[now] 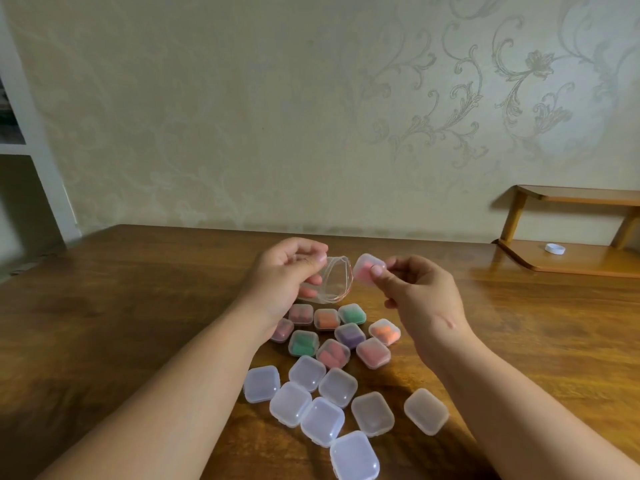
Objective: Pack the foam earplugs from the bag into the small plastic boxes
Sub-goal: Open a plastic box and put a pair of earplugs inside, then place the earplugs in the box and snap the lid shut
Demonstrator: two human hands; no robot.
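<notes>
Pink-earplug box (367,270) — pinched, right hand (422,296) raised | left hand (282,273) grips bag (334,284)

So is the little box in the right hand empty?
No, the small box pinched by the right hand shows pink earplugs through its cloudy plastic.

Clear bag (329,282), crumpled, raised beside one closed box (363,276) of pink earplugs (370,263); nine filled boxes (333,354) clustered below; eight empty boxes (322,421) nearest.
</notes>
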